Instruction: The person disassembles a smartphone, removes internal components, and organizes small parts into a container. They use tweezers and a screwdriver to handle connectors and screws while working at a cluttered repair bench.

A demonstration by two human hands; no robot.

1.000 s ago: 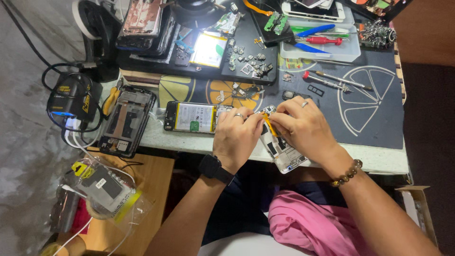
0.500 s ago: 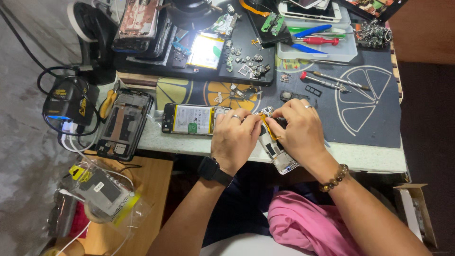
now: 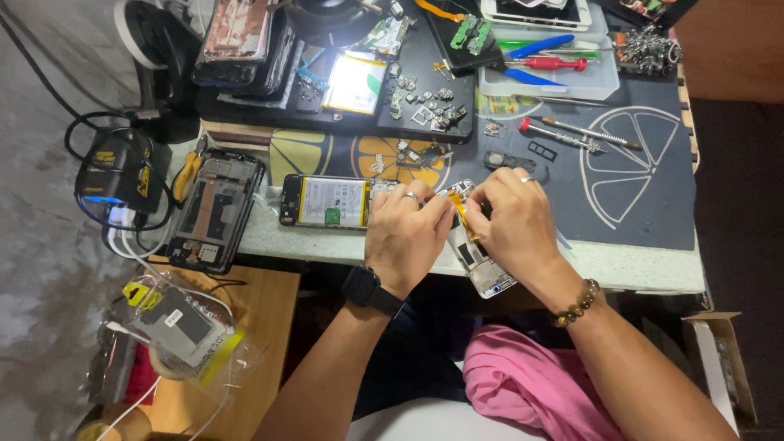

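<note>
My left hand (image 3: 406, 234) and my right hand (image 3: 512, 222) meet over a small opened phone frame (image 3: 480, 265) at the table's front edge. Both grip it, the frame sticking out below my fingers. A thin yellow strip (image 3: 460, 211) runs between my fingertips on top of the frame. My left wrist carries a black watch (image 3: 369, 289); a bead bracelet (image 3: 576, 304) is on the right one. Just left of my left hand lies an opened phone with a white battery (image 3: 327, 201).
Another opened phone (image 3: 214, 207) lies at the left, beside a black charger with cables (image 3: 114, 173). A dark mat with citrus print (image 3: 637, 180) holds screwdrivers (image 3: 563, 132), small parts and a tool tray (image 3: 555, 69). A bagged phone (image 3: 175, 327) sits on a wooden stool below.
My hands and the phone frame stay together with only small finger shifts. The view has drifted slightly.
</note>
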